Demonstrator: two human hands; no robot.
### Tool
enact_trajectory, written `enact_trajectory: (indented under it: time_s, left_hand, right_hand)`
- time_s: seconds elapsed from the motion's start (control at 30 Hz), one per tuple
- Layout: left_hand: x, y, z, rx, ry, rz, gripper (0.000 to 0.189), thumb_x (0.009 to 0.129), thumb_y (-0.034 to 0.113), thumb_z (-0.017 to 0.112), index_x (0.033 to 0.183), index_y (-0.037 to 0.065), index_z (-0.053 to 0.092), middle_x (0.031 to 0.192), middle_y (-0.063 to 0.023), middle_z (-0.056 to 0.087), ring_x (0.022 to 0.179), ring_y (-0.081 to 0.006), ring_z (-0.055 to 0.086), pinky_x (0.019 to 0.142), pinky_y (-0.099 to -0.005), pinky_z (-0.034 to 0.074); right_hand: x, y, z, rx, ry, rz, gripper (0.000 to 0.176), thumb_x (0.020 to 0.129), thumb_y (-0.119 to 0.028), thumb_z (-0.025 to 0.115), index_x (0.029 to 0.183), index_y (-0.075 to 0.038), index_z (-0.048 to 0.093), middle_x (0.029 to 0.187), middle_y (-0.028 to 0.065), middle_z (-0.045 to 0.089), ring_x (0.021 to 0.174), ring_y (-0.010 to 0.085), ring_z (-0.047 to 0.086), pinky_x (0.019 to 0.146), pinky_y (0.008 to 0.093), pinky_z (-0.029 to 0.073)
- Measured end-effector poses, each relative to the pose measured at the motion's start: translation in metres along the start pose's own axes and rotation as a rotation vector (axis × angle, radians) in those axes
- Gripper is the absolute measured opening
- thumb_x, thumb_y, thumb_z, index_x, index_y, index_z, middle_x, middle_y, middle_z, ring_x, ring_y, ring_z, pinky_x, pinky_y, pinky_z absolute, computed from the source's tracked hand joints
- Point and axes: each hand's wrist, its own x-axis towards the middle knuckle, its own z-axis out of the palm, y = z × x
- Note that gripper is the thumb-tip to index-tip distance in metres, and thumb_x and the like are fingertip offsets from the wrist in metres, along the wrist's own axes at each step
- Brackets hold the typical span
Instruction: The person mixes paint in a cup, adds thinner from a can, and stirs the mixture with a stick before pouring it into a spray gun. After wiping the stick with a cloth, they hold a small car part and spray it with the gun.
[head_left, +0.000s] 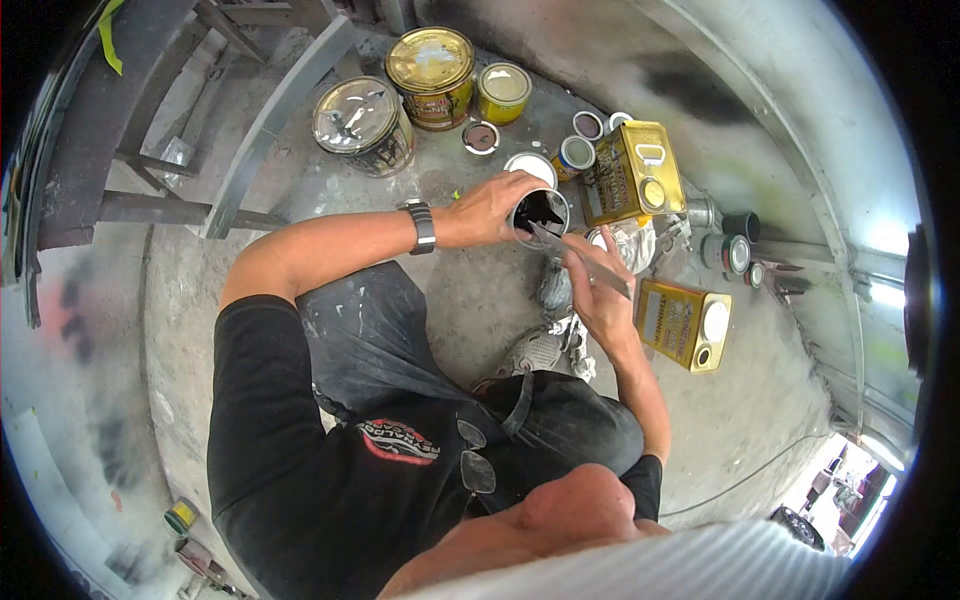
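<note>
My left hand [492, 208], with a watch on its wrist, is closed around a cup [566, 208]. Dark, nearly black paint [541, 207] coats the inside of the cup. In my right hand [606, 300] is a flat metal stirring stick [592, 264], gripped with the fingers around it. The stick slants down to the left, and its tip is inside the cup's mouth. Just behind the cup stands an open can with white contents [531, 168]. A gold rectangular can [633, 175] is to the right of the cup.
Large paint cans [431, 75] and a messy-lidded can [362, 122] stand at the back. Another gold can [684, 325] sits right of my right forearm. Grey wooden frames [270, 125] rise at the left. A metal wall [790, 130] bounds the right side; a cable [745, 472] crosses the floor.
</note>
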Motion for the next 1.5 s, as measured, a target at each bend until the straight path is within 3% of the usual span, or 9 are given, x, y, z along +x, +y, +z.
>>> enact_trajectory:
  time_s: [0.13, 0.33, 0.47, 0.77, 1.17, 1.27, 1.37, 1.4, 1.5]
  left_hand:
    - [0.000, -0.012, 0.004, -0.063, 0.096, -0.091, 0.080, 0.072, 0.021, 0.094, 0.139, 0.007, 0.053, 0.135, -0.0156, 0.061, 0.127, -0.0353, 0.060, 0.110, -0.0446, 0.048]
    - [0.002, -0.023, 0.002, -0.112, 0.157, -0.177, 0.081, 0.072, 0.029, 0.095, 0.138, 0.005, 0.054, 0.135, -0.0154, 0.062, 0.127, -0.0328, 0.062, 0.109, -0.0428, 0.049]
    - [0.003, -0.022, 0.003, -0.071, 0.140, -0.172, 0.081, 0.072, 0.029, 0.094, 0.137, 0.004, 0.054, 0.134, -0.0154, 0.062, 0.127, -0.0328, 0.062, 0.109, -0.0419, 0.049]
    - [0.003, -0.026, 0.007, -0.096, 0.147, -0.158, 0.083, 0.070, 0.030, 0.095, 0.137, 0.003, 0.053, 0.133, -0.0149, 0.061, 0.128, -0.0325, 0.060, 0.111, -0.0411, 0.047]
    - [0.003, -0.024, 0.006, -0.109, 0.141, -0.154, 0.084, 0.072, 0.029, 0.095, 0.139, 0.002, 0.052, 0.135, -0.0161, 0.060, 0.129, -0.0327, 0.059, 0.112, -0.0417, 0.046]
    - [0.004, -0.022, 0.005, -0.110, 0.131, -0.158, 0.084, 0.072, 0.029, 0.095, 0.139, 0.002, 0.051, 0.136, -0.0162, 0.059, 0.130, -0.0323, 0.059, 0.113, -0.0419, 0.046]
    - [0.005, -0.017, 0.004, -0.132, 0.127, -0.187, 0.085, 0.072, 0.030, 0.095, 0.140, 0.002, 0.051, 0.137, -0.0157, 0.060, 0.130, -0.0316, 0.059, 0.112, -0.0417, 0.046]
    - [0.004, -0.016, 0.003, -0.141, 0.128, -0.201, 0.085, 0.072, 0.030, 0.095, 0.140, 0.002, 0.051, 0.137, -0.0155, 0.061, 0.129, -0.0313, 0.060, 0.112, -0.0416, 0.047]
    - [0.001, -0.022, 0.004, -0.110, 0.143, -0.153, 0.086, 0.072, 0.031, 0.095, 0.140, 0.002, 0.051, 0.136, -0.0149, 0.063, 0.128, -0.0297, 0.062, 0.111, -0.0408, 0.048]
  right_hand:
    - [-0.004, -0.008, -0.027, -0.011, 0.082, -0.010, 0.014, 0.097, -0.003, 0.068, 0.110, 0.000, 0.073, 0.104, 0.0139, 0.078, 0.099, 0.0259, 0.077, 0.118, 0.0596, 0.040]
    - [-0.014, -0.023, -0.064, 0.008, 0.341, -0.118, 0.017, 0.102, -0.004, 0.061, 0.115, 0.004, 0.068, 0.102, 0.0161, 0.077, 0.086, 0.0265, 0.079, 0.118, 0.0670, 0.036]
    - [-0.017, -0.027, -0.076, 0.035, 0.385, -0.137, 0.019, 0.104, -0.006, 0.059, 0.115, 0.007, 0.066, 0.107, 0.0155, 0.077, 0.082, 0.0281, 0.079, 0.118, 0.0705, 0.033]
    - [-0.014, -0.033, -0.076, 0.109, 0.460, -0.101, 0.027, 0.108, -0.014, 0.057, 0.123, 0.006, 0.066, 0.076, 0.0149, 0.075, 0.086, 0.0263, 0.077, 0.118, 0.0697, 0.033]
    - [-0.017, -0.029, -0.078, 0.215, 0.504, -0.054, 0.030, 0.110, -0.015, 0.052, 0.126, 0.008, 0.062, 0.079, 0.0137, 0.073, 0.087, 0.0259, 0.076, 0.121, 0.0641, 0.034]
    - [-0.018, -0.026, -0.077, 0.244, 0.530, -0.004, 0.031, 0.110, -0.015, 0.051, 0.127, 0.009, 0.060, 0.081, 0.0142, 0.073, 0.087, 0.0260, 0.075, 0.120, 0.0612, 0.037]
    - [-0.018, -0.022, -0.071, 0.316, 0.583, 0.186, 0.031, 0.111, -0.015, 0.049, 0.127, 0.009, 0.060, 0.081, 0.0145, 0.073, 0.087, 0.0266, 0.075, 0.116, 0.0563, 0.043]
    - [-0.019, -0.012, -0.066, 0.430, 0.601, 0.236, 0.031, 0.111, -0.015, 0.050, 0.127, 0.009, 0.061, 0.083, 0.0141, 0.074, 0.086, 0.0244, 0.075, 0.105, 0.0460, 0.052]
    - [-0.015, 0.007, -0.054, 0.426, 0.512, 0.422, 0.032, 0.111, -0.017, 0.052, 0.127, 0.009, 0.063, 0.084, 0.0128, 0.075, 0.085, 0.0211, 0.074, 0.093, 0.0374, 0.055]
